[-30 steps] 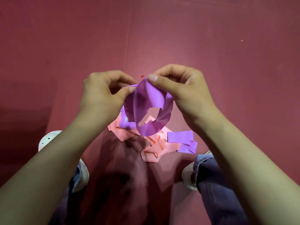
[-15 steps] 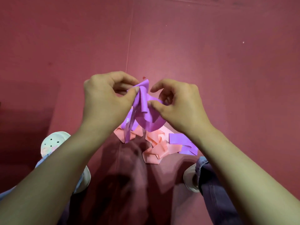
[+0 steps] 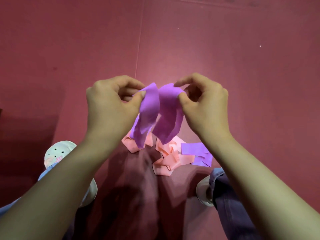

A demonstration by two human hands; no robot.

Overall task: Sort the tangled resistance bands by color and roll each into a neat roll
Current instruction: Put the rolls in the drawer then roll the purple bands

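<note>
A purple resistance band (image 3: 160,115) hangs in the air between both hands, draped in two lobes. My left hand (image 3: 110,104) pinches its left part between thumb and fingers. My right hand (image 3: 202,104) pinches its right part at the top. Below on the floor lies a tangle of pink bands (image 3: 167,158), one pink piece (image 3: 131,144) partly hidden behind the hanging purple band. Another purple band (image 3: 197,153) lies folded at the right edge of that pile.
The floor is a dark red mat (image 3: 225,58) with a seam running up the middle. A white clog (image 3: 57,153) and a second shoe (image 3: 203,191) with denim trouser legs flank the pile.
The purple band went from a wide open loop to a bunched clump, and now hangs spread in two lobes. My hands came together, then moved apart again.
</note>
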